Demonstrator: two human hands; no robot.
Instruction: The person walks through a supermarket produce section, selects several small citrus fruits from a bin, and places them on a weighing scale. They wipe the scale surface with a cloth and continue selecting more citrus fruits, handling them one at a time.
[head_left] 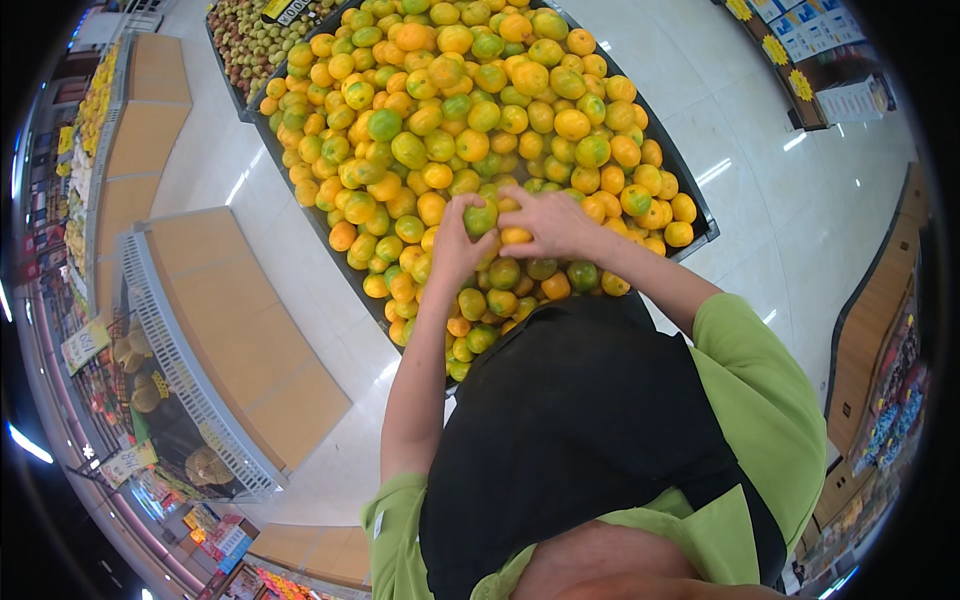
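Note:
A wide heap of mandarins (410,150), orange, yellow and green, fills the black-rimmed bin before me. At the near middle of the heap, my left hand (456,243) has thumb and fingers curled round a greenish mandarin (480,219). Just to its right, my right hand (553,224) reaches in with bent fingers around an orange mandarin (514,236). The two hands almost meet, low on the pile, and the undersides of both fruits are hidden.
The bin's dark rim (690,190) runs along the right side. Smaller reddish-green fruit (262,60) lies in a bin at the far left. On the left stands a tan display stand (240,330) with a white rack; a wooden counter (868,320) curves along the right.

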